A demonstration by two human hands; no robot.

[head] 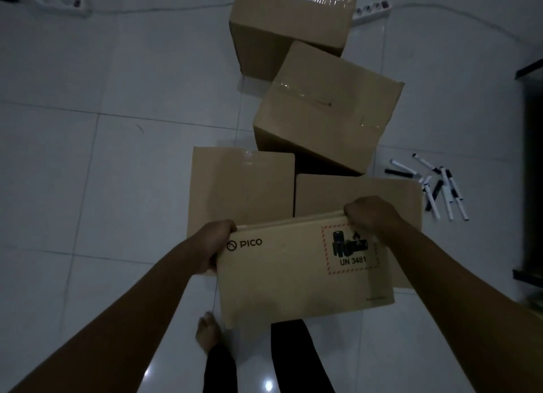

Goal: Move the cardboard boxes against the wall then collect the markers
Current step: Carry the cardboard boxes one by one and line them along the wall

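I hold a flat cardboard box (293,272) printed with "PICO" and a battery label, lifted above the floor. My left hand (216,242) grips its left edge and my right hand (370,213) grips its top right corner. Below it two brown boxes stand side by side, one on the left (241,187) and one on the right (338,189). Beyond them a tilted taped box (329,107) sits in front of a larger taped box (291,19). Several black and white markers (435,184) lie scattered on the floor to the right.
The floor is white glossy tile (117,157). A power strip (373,9) with a cable lies at the far right, another power strip (58,3) at the far left. Dark furniture (531,172) stands along the right edge. My bare foot (208,331) is below the held box.
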